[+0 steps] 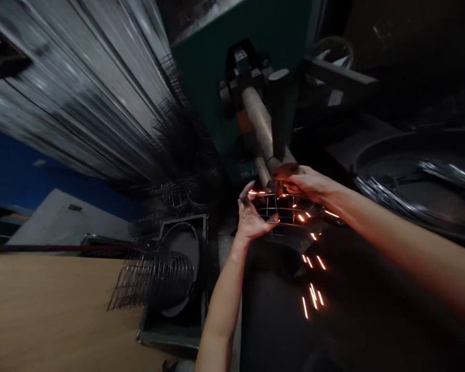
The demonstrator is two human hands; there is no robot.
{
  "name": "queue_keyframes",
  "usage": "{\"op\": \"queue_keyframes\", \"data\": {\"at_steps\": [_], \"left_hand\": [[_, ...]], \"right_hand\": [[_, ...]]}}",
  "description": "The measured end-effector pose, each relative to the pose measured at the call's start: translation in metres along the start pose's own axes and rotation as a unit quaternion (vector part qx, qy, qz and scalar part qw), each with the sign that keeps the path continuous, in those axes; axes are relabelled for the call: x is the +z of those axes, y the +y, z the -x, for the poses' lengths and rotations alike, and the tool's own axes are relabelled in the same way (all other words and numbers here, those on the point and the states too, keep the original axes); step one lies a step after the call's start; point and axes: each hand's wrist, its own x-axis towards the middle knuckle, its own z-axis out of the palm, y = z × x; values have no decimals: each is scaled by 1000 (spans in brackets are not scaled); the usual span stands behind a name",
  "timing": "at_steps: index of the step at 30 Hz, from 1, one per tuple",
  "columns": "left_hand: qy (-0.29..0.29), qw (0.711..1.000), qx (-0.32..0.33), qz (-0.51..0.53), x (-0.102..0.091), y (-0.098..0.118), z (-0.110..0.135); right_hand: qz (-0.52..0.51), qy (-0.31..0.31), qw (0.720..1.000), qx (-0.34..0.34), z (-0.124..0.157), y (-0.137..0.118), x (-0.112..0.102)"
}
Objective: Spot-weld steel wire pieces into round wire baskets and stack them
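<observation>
My left hand grips a small round wire basket frame, with thumb and fingers curled around its left side. The frame sits under the thick metal electrode arms of a spot welder. Orange sparks fly from the contact spot and fall below it. My right hand is at the right of the electrode tip, at the frame's upper edge. Its fingers are pinched together, and whatever lies between them is hidden.
Left of my forearm, stacked wire baskets and a round dark pan rest in a metal-framed bin. At right stands a large round tub with shiny wire pieces. The welder's green body rises ahead. Brown board lies lower left.
</observation>
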Motion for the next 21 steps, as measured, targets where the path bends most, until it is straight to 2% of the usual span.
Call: {"op": "queue_keyframes", "data": {"at_steps": [7,12,14,18,21], "left_hand": [[18,999,35,3,1,0,-3],[47,996,76,-7,2,-8,4],[50,996,74,-4,2,-11,8],[52,998,45,15,3,-13,14],[68,997,16,34,4,-13,15]], "right_hand": [[-22,23,999,36,0,-4,-2],[-110,135,984,26,-1,-10,2],[-113,123,985,31,1,-11,3],[-43,46,997,53,8,-14,1],[4,27,998,57,15,-19,2]]}}
